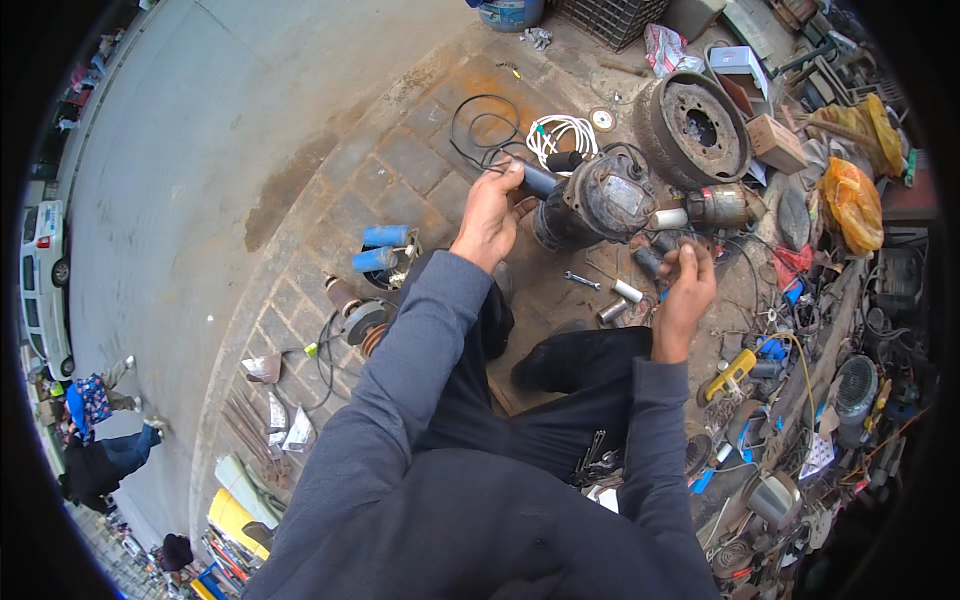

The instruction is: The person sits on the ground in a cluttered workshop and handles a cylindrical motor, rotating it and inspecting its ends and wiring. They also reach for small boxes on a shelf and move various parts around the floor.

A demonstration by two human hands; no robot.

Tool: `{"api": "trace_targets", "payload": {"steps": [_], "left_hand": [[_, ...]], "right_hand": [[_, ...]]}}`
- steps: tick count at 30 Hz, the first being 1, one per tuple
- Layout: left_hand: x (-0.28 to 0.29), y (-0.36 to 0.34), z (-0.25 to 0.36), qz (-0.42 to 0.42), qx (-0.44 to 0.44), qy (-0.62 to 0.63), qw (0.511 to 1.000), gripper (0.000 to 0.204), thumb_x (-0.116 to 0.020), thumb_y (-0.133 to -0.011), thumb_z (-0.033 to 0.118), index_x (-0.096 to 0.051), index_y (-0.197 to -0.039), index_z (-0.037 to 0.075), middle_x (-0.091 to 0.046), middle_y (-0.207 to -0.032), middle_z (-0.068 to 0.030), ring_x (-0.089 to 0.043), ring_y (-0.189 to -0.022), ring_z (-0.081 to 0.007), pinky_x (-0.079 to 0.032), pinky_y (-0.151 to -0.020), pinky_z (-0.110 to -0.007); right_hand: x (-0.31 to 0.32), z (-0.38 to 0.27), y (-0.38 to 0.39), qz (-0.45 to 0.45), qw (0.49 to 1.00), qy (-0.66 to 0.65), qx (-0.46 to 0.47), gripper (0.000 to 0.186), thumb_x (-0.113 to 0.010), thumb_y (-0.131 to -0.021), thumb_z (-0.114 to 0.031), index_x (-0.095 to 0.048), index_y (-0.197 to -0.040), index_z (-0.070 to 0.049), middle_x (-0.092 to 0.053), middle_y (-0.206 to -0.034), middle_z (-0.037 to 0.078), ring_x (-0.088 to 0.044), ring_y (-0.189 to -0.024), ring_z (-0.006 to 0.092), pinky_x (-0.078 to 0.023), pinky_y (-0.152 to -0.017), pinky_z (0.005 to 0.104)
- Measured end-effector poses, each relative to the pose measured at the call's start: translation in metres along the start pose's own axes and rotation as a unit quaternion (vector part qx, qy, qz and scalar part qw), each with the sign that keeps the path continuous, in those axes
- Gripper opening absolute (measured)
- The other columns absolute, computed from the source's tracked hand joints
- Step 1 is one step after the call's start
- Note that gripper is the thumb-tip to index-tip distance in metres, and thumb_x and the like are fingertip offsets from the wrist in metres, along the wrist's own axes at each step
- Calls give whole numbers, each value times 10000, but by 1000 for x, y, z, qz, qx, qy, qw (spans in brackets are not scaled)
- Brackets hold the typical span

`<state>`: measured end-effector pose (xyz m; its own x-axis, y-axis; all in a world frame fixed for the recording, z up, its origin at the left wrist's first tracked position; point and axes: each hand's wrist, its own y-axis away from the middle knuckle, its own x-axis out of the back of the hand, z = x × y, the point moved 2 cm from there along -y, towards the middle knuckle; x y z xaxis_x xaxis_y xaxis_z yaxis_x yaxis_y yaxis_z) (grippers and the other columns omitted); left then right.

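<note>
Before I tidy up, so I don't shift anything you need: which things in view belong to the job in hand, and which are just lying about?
Likely in the job:
grey tube, held by the left hand
motor, right beside it
wrench, on the ground nearby, perhaps

Likely just lying about:
wheel rim
cardboard box
orange bag

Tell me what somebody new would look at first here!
Probably the big dark motor-like machine in the middle, with the left hand at the grey cylinder on its side. Next might come the rusty round wheel just beyond it to the right, then the bright orange bag in the clutter at the right.
</note>
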<state>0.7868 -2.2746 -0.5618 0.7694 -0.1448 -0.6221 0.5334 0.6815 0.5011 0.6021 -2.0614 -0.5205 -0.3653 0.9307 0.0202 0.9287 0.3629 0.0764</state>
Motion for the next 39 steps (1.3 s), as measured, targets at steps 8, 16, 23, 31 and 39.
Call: {"api": "trace_targets", "payload": {"steps": [8,16,23,31,39], "left_hand": [[46,-82,7,186,51,51,980,219,-643,-965,242,-615,-1140,114,-667,-1084,-80,-643,-972,-243,-505,-811,-424],[51,-127,-15,161,115,106,974,297,-616,-943,179,-591,-1218,70,-642,-1199,-155,-645,-1098,-339,-518,-974,-530],[34,-141,-10,112,119,179,970,224,-537,-985,143,-566,-1186,48,-629,-1185,-174,-640,-1118,-360,-526,-1009,-595],[2,-122,25,-35,8,104,994,230,-551,-1057,161,-556,-1261,54,-625,-1192,-124,-636,-1139,-274,-551,-1029,-527],[-10,-109,30,-68,-54,-44,995,469,-611,-1042,135,-445,-1473,54,-557,-1304,-86,-609,-1176,-222,-524,-1067,-489]], "right_hand": [[-131,-74,-74,-291,826,453,169,344,-680,-929,-235,-707,-1151,26,-754,-1005,187,-722,-915,260,-564,-830,372],[-245,42,-104,-419,456,774,134,436,-732,-807,-299,-742,-1150,-31,-727,-1190,235,-703,-1132,378,-536,-985,484],[-231,35,-114,-401,606,676,127,404,-695,-793,-164,-685,-1157,12,-727,-1113,264,-686,-1098,428,-514,-969,508],[-187,8,-96,-383,725,529,220,546,-741,-782,-161,-620,-1291,-7,-683,-1178,217,-618,-1174,396,-428,-1037,499],[-181,13,-89,-349,746,504,260,536,-756,-765,-177,-667,-1278,-47,-684,-1097,186,-636,-1095,377,-452,-999,481]]}}
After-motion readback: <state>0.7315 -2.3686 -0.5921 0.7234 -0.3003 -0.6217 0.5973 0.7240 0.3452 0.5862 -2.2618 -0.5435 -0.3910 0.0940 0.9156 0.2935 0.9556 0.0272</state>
